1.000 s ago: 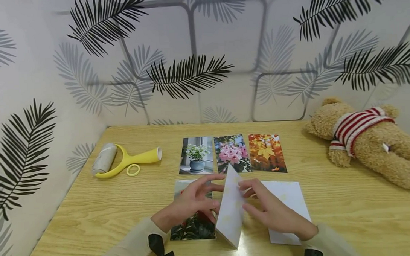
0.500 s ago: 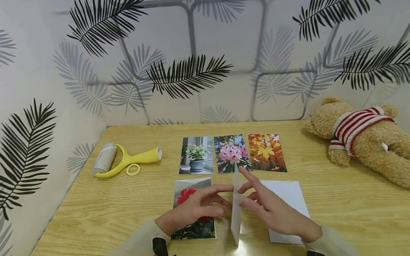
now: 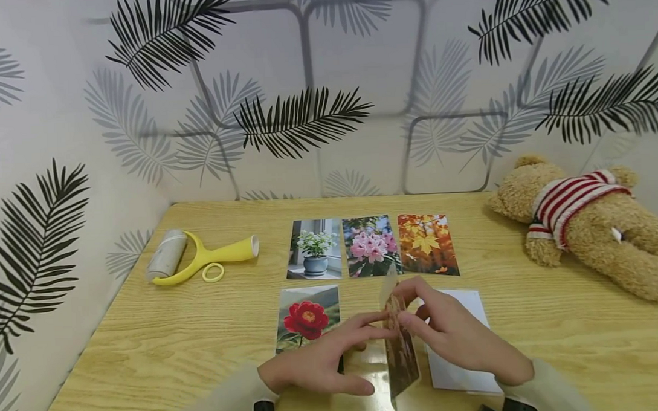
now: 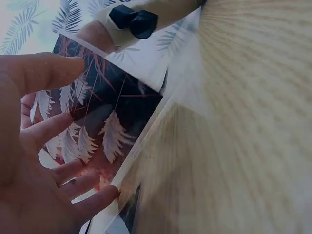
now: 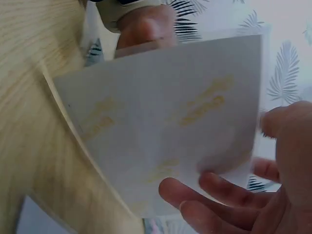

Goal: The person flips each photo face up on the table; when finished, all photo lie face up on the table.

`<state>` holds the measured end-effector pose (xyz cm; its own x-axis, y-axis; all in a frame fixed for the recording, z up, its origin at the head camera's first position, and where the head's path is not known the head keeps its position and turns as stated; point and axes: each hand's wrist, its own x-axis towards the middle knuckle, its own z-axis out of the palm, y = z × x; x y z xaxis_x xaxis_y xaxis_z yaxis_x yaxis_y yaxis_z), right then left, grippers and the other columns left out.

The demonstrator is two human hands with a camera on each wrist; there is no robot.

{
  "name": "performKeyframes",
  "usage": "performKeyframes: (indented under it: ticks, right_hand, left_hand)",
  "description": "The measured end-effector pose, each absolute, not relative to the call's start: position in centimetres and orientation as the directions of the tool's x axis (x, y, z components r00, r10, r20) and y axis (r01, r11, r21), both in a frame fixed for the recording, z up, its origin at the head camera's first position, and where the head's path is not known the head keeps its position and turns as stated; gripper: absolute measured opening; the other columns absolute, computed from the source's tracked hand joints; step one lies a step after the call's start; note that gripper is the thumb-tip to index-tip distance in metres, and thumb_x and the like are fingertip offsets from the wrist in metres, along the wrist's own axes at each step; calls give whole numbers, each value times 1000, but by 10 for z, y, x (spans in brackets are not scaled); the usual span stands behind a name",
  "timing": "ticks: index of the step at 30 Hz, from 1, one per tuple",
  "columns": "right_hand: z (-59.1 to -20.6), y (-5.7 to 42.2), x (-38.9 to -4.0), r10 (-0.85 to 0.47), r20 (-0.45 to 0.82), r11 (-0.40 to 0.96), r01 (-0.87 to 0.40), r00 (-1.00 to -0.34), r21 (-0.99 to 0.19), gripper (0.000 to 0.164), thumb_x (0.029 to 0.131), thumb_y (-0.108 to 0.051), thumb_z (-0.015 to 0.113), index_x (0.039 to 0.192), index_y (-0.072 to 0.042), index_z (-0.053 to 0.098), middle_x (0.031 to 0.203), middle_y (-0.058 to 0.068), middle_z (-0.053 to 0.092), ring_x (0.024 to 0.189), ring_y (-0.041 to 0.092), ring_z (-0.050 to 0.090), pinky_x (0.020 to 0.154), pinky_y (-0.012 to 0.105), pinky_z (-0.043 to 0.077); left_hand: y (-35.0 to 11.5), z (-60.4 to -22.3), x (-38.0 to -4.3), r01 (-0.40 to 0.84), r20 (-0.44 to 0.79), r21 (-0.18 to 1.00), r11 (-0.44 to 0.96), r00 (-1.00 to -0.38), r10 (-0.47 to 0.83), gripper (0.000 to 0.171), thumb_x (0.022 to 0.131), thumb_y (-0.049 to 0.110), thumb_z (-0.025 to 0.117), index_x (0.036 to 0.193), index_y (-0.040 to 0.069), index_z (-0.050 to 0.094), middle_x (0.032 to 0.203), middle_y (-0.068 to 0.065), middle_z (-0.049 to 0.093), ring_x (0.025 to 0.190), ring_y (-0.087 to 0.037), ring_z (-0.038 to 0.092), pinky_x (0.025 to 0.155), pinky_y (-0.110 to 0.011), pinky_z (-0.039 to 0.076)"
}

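A photo print (image 3: 402, 354) stands on edge between my hands over the table, its brown picture side showing in the head view. Pale feathery plumes on a dark and reddish ground fill that photo print (image 4: 107, 102) in the left wrist view. Yellow lettering marks its white back (image 5: 161, 117) in the right wrist view. My right hand (image 3: 455, 334) pinches the print at its upper edge. Against the picture side rest the fairly straight fingers of my left hand (image 3: 329, 356), thumb spread apart. Under the left hand lies a red flower photo (image 3: 307, 320), partly covered.
A face-down white print (image 3: 465, 370) lies under my right hand. Behind stand in a row the potted plant photo (image 3: 315, 254), pink flower photo (image 3: 371, 246) and maple leaf photo (image 3: 428, 244). A yellow slingshot-shaped roller (image 3: 216, 255) lies left, a teddy bear (image 3: 580, 221) right.
The upright print has turned from its white back to its picture side in the head view and shifted right. My right fingers have closed at its edge; the left hand has moved nearer the body.
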<state>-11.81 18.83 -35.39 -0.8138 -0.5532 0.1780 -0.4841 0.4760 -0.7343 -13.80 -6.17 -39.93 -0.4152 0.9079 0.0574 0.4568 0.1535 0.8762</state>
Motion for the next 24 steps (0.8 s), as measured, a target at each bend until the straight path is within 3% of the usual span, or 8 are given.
performKeyframes:
  ticks: [4, 9, 14, 18, 24]
  right_hand:
    - [-346, 195, -118, -584, 110, 512, -470, -804, -719, 14, 101, -17, 50, 113, -10, 53, 88, -4, 62, 62, 4, 57, 51, 22, 46]
    - [-341, 206, -120, -623, -3, 591, -468, -783, -658, 20, 98, -14, 55, 117, -6, 57, 69, -13, 57, 54, -2, 49, 47, 21, 42]
    - [-345, 211, -126, -628, -129, 617, -390, -768, -684, 28, 96, -12, 58, 122, -1, 59, 60, -11, 54, 47, -1, 47, 45, 22, 40]
    - [-356, 211, -132, -623, -131, 607, -371, -771, -703, 32, 94, -10, 60, 124, 0, 62, 54, -9, 51, 43, 0, 44, 43, 22, 38]
    - [-376, 203, -136, -584, -55, 651, -426, -810, -628, 33, 93, -13, 63, 124, -3, 65, 52, -11, 45, 44, -2, 34, 45, 19, 33]
  left_hand:
    - [-61, -399, -134, 534, 34, 820, 206, -406, 913, 69, 91, 20, 66, 150, 29, 32, 162, 3, 9, 147, -19, 15, 114, -47, 28]
    - [-60, -400, -132, 598, -20, 752, 277, -399, 917, 65, 91, 32, 65, 149, 28, 36, 162, 5, 6, 148, -20, 12, 114, -52, 25]
    - [-61, -403, -131, 668, -46, 670, 323, -397, 916, 52, 98, 43, 50, 146, 26, 41, 162, 5, 9, 147, -18, 16, 115, -52, 22]
    - [-61, -402, -132, 699, -54, 619, 358, -418, 907, 45, 102, 41, 40, 143, 23, 46, 161, 3, 18, 146, -16, 21, 115, -52, 20]
    - [-66, -401, -136, 735, -49, 526, 428, -476, 878, 42, 97, 32, 56, 138, 24, 51, 157, 2, 27, 144, -16, 25, 112, -57, 22]
